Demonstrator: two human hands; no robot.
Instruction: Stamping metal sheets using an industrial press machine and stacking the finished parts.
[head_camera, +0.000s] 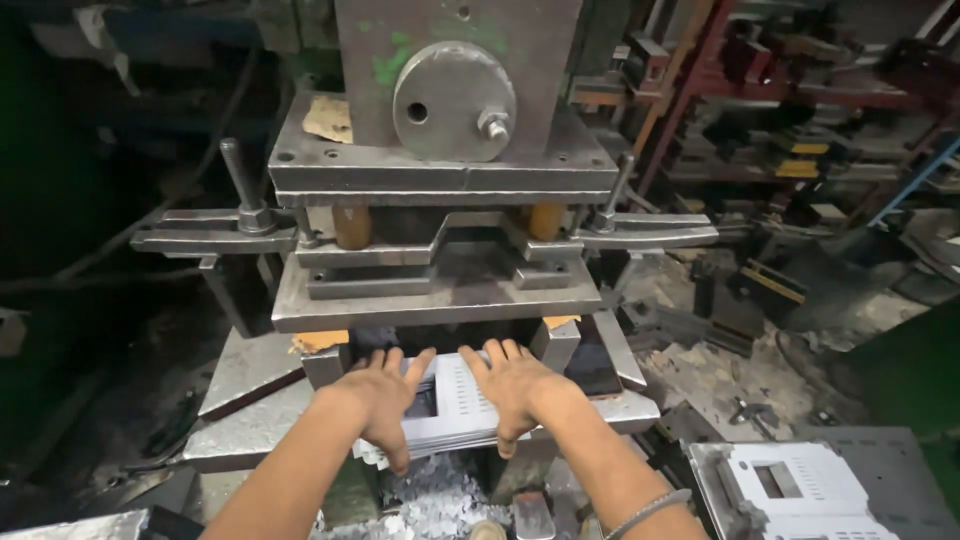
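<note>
Sheet-metal panel (455, 400), thin, stiff and likely sharp-edged, lies at the mouth of the press die (440, 300), your left hand (385, 400) and right hand (510, 385) each spread flat on it, so hold it by its outer side edges.

two bare forearms, no sleeves in view. left hand (385, 400) bare: no glove, no ring, no watch. right hand (512, 385) bare too, ungloved. thin silver-grey metal bangle (648, 512) sits loose on right forearm. nothing else worn.
</note>
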